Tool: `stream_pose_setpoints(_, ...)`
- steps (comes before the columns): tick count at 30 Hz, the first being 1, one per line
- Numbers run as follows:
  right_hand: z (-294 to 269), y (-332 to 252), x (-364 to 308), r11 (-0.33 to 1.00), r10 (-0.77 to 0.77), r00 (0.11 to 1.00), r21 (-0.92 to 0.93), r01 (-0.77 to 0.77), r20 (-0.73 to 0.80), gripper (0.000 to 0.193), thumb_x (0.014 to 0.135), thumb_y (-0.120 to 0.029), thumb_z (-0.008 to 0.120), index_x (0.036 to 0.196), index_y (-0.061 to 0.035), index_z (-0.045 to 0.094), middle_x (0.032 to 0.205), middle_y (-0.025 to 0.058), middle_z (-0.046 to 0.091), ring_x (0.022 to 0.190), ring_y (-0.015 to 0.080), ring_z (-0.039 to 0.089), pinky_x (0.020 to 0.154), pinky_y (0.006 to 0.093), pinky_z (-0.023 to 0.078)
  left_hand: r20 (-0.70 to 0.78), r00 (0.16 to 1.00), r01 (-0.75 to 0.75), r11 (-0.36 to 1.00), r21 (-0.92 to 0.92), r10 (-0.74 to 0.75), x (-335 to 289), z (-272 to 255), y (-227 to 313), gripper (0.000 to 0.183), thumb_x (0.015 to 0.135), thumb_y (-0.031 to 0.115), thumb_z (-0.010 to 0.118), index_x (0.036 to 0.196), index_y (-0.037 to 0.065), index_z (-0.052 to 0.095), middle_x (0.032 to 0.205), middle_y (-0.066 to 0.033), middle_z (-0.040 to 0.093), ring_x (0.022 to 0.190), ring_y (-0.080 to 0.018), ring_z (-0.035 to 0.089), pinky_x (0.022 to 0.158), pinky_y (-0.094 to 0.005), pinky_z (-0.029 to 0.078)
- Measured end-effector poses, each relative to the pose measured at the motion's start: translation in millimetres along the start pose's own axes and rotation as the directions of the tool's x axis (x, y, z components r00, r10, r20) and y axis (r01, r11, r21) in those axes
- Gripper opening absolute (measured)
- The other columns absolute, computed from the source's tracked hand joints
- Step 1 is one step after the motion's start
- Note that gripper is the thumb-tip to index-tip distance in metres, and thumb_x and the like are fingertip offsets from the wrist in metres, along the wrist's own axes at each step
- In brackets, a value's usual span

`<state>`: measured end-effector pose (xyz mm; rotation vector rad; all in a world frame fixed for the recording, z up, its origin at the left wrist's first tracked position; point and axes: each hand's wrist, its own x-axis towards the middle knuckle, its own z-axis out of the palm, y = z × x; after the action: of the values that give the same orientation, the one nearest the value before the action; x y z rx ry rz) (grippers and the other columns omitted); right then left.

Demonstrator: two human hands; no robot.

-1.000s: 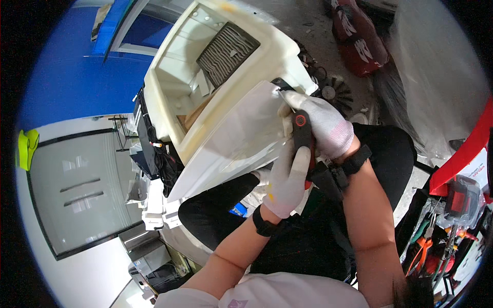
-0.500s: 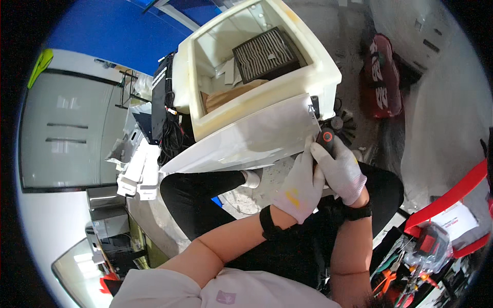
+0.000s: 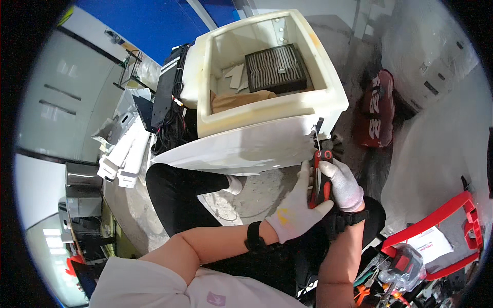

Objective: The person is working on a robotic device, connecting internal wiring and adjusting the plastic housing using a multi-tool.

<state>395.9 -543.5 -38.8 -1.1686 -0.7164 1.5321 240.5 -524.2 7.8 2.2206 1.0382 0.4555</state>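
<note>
Red-and-black tool [image 3: 321, 178] has been turned a bit since half a second ago, so way more of its red is showing. Going from the left: two long white boxes [image 3: 136, 159] are laid side by side, then black cables [image 3: 169, 138] are bunched up. Next, one cream tub [image 3: 287, 105]; inside it, one pleated filter [image 3: 275, 69], one brown sheet [image 3: 241, 100] and at least two pale scraps [image 3: 236, 76] can be counted. One white panel [image 3: 241, 146] is set along its near side. Left hand [image 3: 295, 213] is laid against the tool, thumb at the lower end; how firmly can't be told. Tool's clamped in the right hand [image 3: 343, 189], just below the panel's right corner. Farther right, one red bag [image 3: 377, 113] can be seen.
</note>
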Motion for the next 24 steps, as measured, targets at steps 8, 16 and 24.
stream_pose_setpoints(8,5.2,-6.0,-25.3,0.888,-0.268,0.951,-0.421,0.184,-0.151,0.056,0.091,-0.033,0.055,0.133,0.0024,0.044,0.109,0.0175,0.062,0.102,0.0191,0.058,0.089,0.0299,0.043,0.499,0.863,0.452,0.570,-0.686,-0.085,21.0,8.9,-22.4,0.069,0.082,0.028,0.069,0.129,-0.010,0.036,0.121,-0.0158,0.055,0.109,-0.0200,0.054,0.092,-0.0311,0.044)
stream_pose_setpoints(16,37.4,-27.6,-65.0,0.787,-0.111,0.937,-0.605,-0.121,-0.332,0.097,0.063,-0.024,0.079,0.143,-0.0027,0.029,0.100,0.0151,0.065,0.089,0.0185,0.063,0.080,0.0296,0.050,0.477,0.859,0.458,0.695,-0.555,-0.185,29.8,16.9,-28.5,0.057,0.080,0.037,0.071,0.116,-0.003,0.052,0.102,-0.0104,0.062,0.093,-0.0151,0.059,0.083,-0.0310,0.048)
stream_pose_setpoints(24,51.3,-10.3,-64.0,0.853,-0.150,0.897,-0.514,-0.096,-0.416,0.086,0.072,-0.026,0.075,0.141,-0.0030,0.031,0.099,0.0170,0.064,0.089,0.0244,0.065,0.078,0.0320,0.050,0.441,0.883,0.419,0.690,-0.590,-0.159,34.6,11.3,-24.2,0.057,0.080,0.042,0.069,0.113,-0.002,0.053,0.097,-0.0088,0.062,0.087,-0.0148,0.058,0.079,-0.0295,0.048)
